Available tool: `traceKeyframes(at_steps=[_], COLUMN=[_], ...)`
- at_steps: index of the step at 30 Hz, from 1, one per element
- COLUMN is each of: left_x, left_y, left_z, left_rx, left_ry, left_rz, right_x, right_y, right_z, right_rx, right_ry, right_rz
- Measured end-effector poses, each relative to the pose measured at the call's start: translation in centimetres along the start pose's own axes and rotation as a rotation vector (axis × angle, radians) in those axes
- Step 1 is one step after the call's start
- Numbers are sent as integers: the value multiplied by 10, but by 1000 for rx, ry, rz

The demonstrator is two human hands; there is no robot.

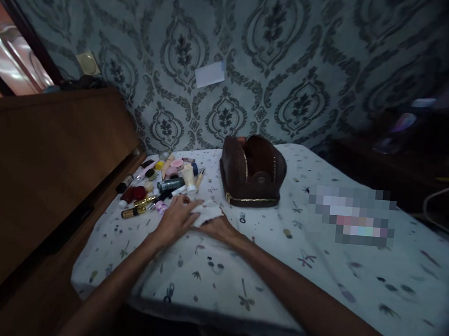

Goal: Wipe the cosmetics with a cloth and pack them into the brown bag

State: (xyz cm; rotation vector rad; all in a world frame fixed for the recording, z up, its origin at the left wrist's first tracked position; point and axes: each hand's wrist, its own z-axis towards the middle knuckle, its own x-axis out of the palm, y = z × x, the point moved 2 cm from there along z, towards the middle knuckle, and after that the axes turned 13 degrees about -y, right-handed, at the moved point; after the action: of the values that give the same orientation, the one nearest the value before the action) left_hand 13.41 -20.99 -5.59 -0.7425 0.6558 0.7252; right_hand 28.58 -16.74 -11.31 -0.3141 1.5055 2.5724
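Observation:
A crumpled white tissue point(208, 211) is between my two hands, just above the patterned sheet. My left hand point(179, 215) closes on its left side, fingers bent toward it. From the right, my right hand point(220, 226) grips the tissue with its fingers curled and partly hidden. Whether anything small is wrapped inside cannot be seen. Beyond my left hand lies a loose pile of cosmetics, with a cream tube point(189, 178), a dark bottle point(170, 185), a gold-and-black tube point(133, 212) and a red round item point(139, 193). A brown cosmetic bag point(253, 173) stands unzipped behind my right hand.
A white sheet with small plant prints point(216, 276) covers the surface. A wooden headboard point(54, 160) rises at the left, and a patterned wall point(249, 51) closes the back. A blurred-out item point(353, 214) lies at the right. A clear bottle point(402, 125) stands on dark furniture beyond.

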Motion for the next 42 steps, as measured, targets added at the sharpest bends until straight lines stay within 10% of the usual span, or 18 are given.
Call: traceKeyframes(at_steps=[7,19,42], left_x=[34,39,34], left_y=[10,48,33], left_z=[18,16,8], left_rx=[-16,-294,-135], left_ry=[109,-87,88], left_rz=[-12,-545,-289], right_x=[-3,-5,-7], right_y=[-1,-5,-3], right_z=[-2,1,-1], right_rx=[-44,-76,-20], right_ry=[28,132,17], right_rz=[-110,-285,-360])
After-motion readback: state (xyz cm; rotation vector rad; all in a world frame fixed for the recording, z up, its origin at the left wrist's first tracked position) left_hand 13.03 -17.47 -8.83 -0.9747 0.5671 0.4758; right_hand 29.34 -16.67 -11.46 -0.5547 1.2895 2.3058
